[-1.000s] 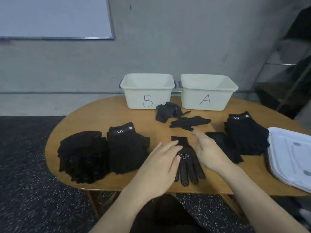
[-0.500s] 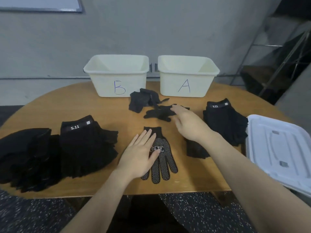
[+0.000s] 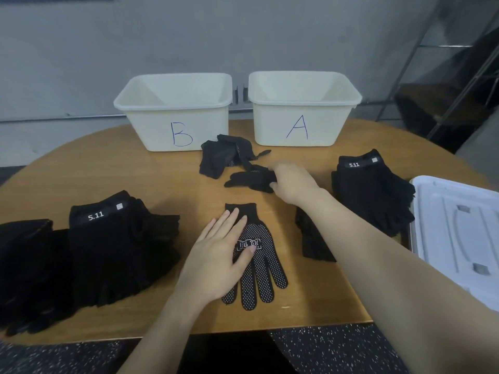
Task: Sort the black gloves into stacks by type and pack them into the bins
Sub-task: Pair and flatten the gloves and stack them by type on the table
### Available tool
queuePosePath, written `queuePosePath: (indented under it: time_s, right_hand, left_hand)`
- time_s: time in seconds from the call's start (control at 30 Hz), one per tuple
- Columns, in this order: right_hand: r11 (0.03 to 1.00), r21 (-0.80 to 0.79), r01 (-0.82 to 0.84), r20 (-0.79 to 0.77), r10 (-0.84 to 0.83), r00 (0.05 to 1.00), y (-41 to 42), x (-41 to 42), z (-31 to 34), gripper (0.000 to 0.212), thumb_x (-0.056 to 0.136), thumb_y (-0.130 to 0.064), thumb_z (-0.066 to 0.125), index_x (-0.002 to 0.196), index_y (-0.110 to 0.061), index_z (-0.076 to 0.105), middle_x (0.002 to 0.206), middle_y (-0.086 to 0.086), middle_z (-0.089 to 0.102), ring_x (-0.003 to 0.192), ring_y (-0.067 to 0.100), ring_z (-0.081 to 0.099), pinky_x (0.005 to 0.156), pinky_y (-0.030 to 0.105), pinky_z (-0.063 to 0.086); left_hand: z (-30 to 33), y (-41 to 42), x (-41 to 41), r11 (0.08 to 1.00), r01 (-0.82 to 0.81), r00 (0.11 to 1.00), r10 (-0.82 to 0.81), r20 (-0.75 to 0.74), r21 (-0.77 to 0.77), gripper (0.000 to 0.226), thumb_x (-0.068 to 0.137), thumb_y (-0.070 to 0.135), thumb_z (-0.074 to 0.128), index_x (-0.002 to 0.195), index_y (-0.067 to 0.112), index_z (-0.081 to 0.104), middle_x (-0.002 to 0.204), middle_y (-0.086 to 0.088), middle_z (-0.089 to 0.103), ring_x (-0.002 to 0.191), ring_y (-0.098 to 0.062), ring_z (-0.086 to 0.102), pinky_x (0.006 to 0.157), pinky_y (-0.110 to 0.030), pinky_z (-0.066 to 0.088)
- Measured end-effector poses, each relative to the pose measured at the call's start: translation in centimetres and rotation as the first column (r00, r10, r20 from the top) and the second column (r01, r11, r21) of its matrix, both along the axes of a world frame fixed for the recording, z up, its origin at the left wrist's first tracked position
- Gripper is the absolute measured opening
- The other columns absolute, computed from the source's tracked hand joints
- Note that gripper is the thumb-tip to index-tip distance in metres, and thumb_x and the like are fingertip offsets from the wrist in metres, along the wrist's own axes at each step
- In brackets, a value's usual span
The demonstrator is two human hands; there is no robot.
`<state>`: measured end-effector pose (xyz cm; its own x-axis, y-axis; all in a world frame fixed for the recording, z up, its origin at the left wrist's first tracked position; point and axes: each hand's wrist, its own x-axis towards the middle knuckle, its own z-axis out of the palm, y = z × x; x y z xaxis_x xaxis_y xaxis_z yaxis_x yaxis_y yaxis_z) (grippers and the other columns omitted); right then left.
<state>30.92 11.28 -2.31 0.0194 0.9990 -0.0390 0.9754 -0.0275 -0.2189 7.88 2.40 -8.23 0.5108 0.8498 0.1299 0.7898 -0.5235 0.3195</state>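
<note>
A loose glove (image 3: 252, 179) at far centre has now been pinched by the right hand (image 3: 293, 184), while the dotted glove (image 3: 256, 255) stays pressed flat under the straight-fingered left hand (image 3: 218, 255), so stacking can proceed.

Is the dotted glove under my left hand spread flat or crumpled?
Spread flat. The dotted glove lies palm up on the table, all its fingers fanned out, with the left hand pressing on it.

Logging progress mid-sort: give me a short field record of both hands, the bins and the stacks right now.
left hand: flat, pressing the dotted glove
right hand: grips a loose glove mid-table
bin B: no gloves visible inside
bin A: no gloves visible inside
5.11 stacks: one left, one right
unsorted heap: between the bins
</note>
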Motion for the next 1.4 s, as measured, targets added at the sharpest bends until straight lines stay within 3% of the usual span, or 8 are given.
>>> queuePosePath:
  time_s: [0.37,0.5,0.6,0.73,0.93,1.0,1.17,1.4]
  right_hand:
    - [0.996,0.023,0.088,-0.258,-0.079,0.963,-1.3,0.0,2.0,0.012,0.1,-0.015,0.061,0.108,-0.017,0.069,0.107,0.004,0.068,0.098,0.024,0.064,0.087,0.037,0.054]
    - [0.993,0.029,0.11,-0.545,-0.077,0.835,-2.8,-0.9,4.9,0.012,0.099,-0.021,0.064,0.088,-0.024,0.064,0.099,-0.001,0.071,0.089,0.016,0.066,0.075,0.028,0.048]
    - [0.994,-0.013,0.112,-0.677,-0.091,0.731,-4.7,-1.5,6.9,0.008,0.099,-0.022,0.065,0.095,-0.017,0.067,0.101,0.002,0.075,0.087,0.014,0.068,0.069,0.025,0.047]
    - [0.993,-0.081,0.09,-0.808,-0.118,0.577,-6.7,-2.5,7.6,0.011,0.099,-0.019,0.066,0.106,-0.01,0.068,0.106,0.01,0.076,0.099,0.023,0.071,0.087,0.039,0.057]
    - [0.988,-0.113,0.105,-0.928,-0.143,0.344,-9.5,-5.1,7.4,0.015,0.095,-0.001,0.067,0.107,-0.009,0.068,0.108,0.018,0.075,0.097,0.028,0.071,0.092,0.045,0.057]
    - [0.988,-0.085,0.133,-0.916,-0.13,0.38,-10.3,-6.1,7.4,0.022,0.092,-0.003,0.072,0.112,-0.01,0.069,0.106,0.014,0.077,0.102,0.029,0.072,0.098,0.043,0.055]
    - [0.993,0.015,0.117,-0.83,-0.052,0.555,-11.5,-7.2,8.0,0.026,0.09,-0.009,0.076,0.115,-0.013,0.068,0.098,-0.001,0.076,0.074,-0.001,0.067,0.061,0.008,0.046]
    - [0.998,0.057,0.0,-0.689,0.04,0.724,-12.2,-7.8,9.5,0.027,0.09,-0.01,0.075,0.114,-0.021,0.07,0.104,-0.007,0.074,0.091,0.009,0.068,0.066,0.001,0.044]
  left_hand:
    - [-0.1,0.1,-0.2,0.999,0.007,0.998,-0.005,0.055,-0.044,0.068,0.104,0.065,0.03,0.164,0.033,0.02,0.171,0.014,0.007,0.156,0.0,-0.003,0.13,-0.03,0.002]
    - [0.3,-0.2,-0.3,0.997,-0.004,0.981,0.019,0.195,-0.073,0.068,0.103,0.064,0.035,0.161,0.03,0.031,0.169,0.013,0.023,0.156,-0.001,0.011,0.129,-0.029,0.009]
    - [1.1,-0.5,-0.4,0.99,-0.034,0.921,0.085,0.381,-0.139,0.064,0.102,0.059,0.042,0.157,0.027,0.038,0.162,0.012,0.037,0.15,-0.002,0.027,0.126,-0.036,0.026]
    - [3.0,-1.3,-0.2,0.967,-0.062,0.79,0.197,0.58,-0.245,0.062,0.098,0.052,0.06,0.152,0.029,0.041,0.146,0.016,0.052,0.135,0.0,0.045,0.115,-0.028,0.037]
    - [5.3,-3.6,1.1,0.934,0.043,0.591,0.264,0.762,-0.356,0.071,0.085,0.037,0.083,0.144,0.029,0.046,0.119,0.015,0.067,0.109,0.004,0.063,0.097,-0.025,0.053]
    - [5.2,-4.3,1.3,0.962,-0.062,0.593,0.249,0.765,-0.266,0.069,0.081,0.032,0.087,0.139,0.025,0.051,0.107,0.014,0.069,0.099,0.002,0.066,0.088,-0.022,0.055]
    - [5.4,-5.0,0.0,0.976,-0.216,0.652,0.115,0.75,0.038,0.027,0.088,0.029,0.079,0.111,0.023,0.067,0.084,0.016,0.065,0.084,-0.004,0.064,0.077,-0.021,0.054]
    - [7.3,-3.9,-2.0,0.995,-0.098,0.728,0.06,0.683,0.017,0.049,0.093,0.028,0.073,0.137,0.025,0.053,0.128,0.011,0.058,0.117,-0.002,0.055,0.097,-0.026,0.051]
